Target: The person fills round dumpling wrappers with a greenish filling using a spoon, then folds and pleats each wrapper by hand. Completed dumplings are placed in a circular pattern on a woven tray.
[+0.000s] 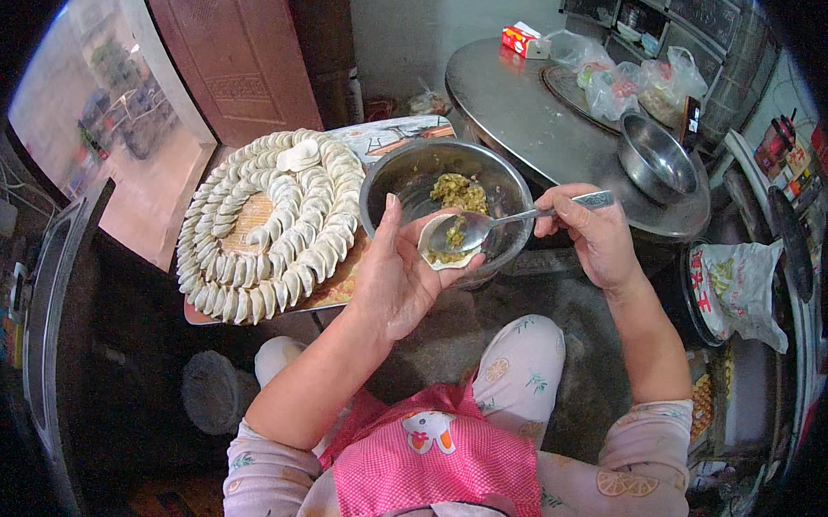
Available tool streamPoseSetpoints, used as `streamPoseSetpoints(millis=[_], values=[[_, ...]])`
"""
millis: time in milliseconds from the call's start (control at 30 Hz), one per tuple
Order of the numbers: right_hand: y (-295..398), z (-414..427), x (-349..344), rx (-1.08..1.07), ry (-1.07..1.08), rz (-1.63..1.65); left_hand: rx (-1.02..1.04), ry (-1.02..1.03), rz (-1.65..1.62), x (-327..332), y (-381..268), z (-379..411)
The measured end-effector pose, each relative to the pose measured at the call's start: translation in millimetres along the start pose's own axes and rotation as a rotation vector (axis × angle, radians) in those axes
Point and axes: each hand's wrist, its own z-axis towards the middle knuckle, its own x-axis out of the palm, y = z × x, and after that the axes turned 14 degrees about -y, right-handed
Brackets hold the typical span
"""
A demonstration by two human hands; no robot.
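A round dumpling wrapper [441, 258] lies across the fingers of my left hand [403, 275], with some chopped green filling on it. My right hand [586, 227] grips the handle of a metal spoon [518, 215]. The spoon's bowl rests over the wrapper and carries a little filling. Just beyond my hands stands a stainless steel mixing bowl [382, 182] with a heap of green filling [461, 190] on its far side. To the left, many folded dumplings [298, 244] sit in rings on a round woven tray [244, 218]. A few flat wrappers [299, 156] lie on top of them.
The small table [334, 293] under the tray has a patterned top. Behind, a round metal table [501, 118] bears a tissue box [525, 41], several plastic bags [611, 87] and a steel basin [657, 157]. A bag-lined bin [738, 290] stands right; a doorway opens left.
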Motion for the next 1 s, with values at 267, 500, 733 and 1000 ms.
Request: streamPoseSetpoints(millis=[267, 500, 733, 1000], values=[[9.7, 4.7, -1.7, -0.209, 0.159, -0.126, 0.025, -0.029, 0.092, -0.4, -1.4, 6.7], [17.7, 2.0, 2.4, -0.354, 0.144, -0.267, 0.049, -0.079, 0.060, -0.5, 1.8, 9.0], [2.5, 8.0, -0.4, -0.274, 0.033, -0.116, 0.081, -0.059, 0.030, -8.0, -1.8, 9.1], [-35.9, 27.2, 6.1, -0.873, 0.142, -0.937, 0.355, -0.109, 0.310, -16.0, -6.1, -19.5]])
